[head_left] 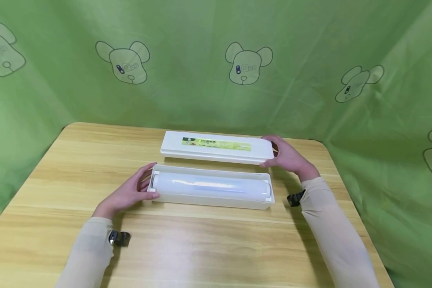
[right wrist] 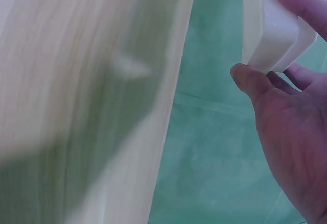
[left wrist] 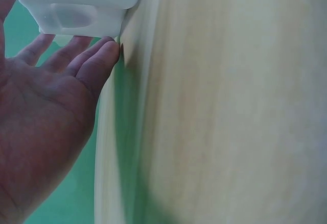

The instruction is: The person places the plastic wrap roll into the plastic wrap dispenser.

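A long white box (head_left: 216, 203) lies across the table, and a shiny roll of cling film (head_left: 209, 185) sits inside it. My left hand (head_left: 134, 189) grips the box's left end, thumb at the near side and fingers at the far side. The left wrist view shows that hand (left wrist: 56, 101) with the end of the box (left wrist: 76, 15) at its fingers. Behind the box, my right hand (head_left: 285, 155) holds the right end of a white lid (head_left: 173, 140) with a green and yellow label. In the right wrist view, thumb and fingers hold the lid (right wrist: 278, 32) from both sides.
The wooden table (head_left: 216, 248) has rounded far corners. A green curtain (head_left: 187, 100) with bear-head drawings hangs close behind its far edge and along the sides. Small black cameras (head_left: 120, 238) are worn on both wrists.
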Demonstrator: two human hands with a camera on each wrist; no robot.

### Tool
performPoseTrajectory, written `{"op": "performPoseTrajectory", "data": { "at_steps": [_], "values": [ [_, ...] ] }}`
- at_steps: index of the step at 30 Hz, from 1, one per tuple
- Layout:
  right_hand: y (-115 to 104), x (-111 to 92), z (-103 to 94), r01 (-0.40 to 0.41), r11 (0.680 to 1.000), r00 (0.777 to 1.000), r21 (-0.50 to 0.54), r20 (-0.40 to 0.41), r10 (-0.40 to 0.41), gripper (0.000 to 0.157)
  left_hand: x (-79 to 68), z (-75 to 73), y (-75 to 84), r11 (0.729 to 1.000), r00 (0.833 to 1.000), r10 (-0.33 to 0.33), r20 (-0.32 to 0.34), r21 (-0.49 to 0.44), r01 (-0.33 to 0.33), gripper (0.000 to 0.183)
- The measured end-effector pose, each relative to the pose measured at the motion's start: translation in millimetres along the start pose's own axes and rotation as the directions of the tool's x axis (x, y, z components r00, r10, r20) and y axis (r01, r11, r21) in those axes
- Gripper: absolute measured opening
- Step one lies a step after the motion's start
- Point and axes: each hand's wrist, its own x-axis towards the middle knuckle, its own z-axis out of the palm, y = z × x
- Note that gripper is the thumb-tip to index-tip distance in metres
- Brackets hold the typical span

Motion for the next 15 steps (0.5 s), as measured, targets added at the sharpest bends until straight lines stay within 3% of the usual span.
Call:
{"op": "performPoseTrajectory", "data": {
  "at_steps": [2,15],
  "values": [
    [7,2,-0.6,0.008,1.0,1.0,-0.009,0.002,-0.008,0.093,0.1,-0.1,0.2,1.0,1.0,0.004,0.0,-0.001,-0.004,0.101],
    [-9,-4,-6.8,0.021,1.0,1.0,0.006,0.001,-0.021,0.093,-1.3,0.5,2.8,1.0,1.0,-0.021,-0.003,0.015,0.022,0.102]
  ]
}}
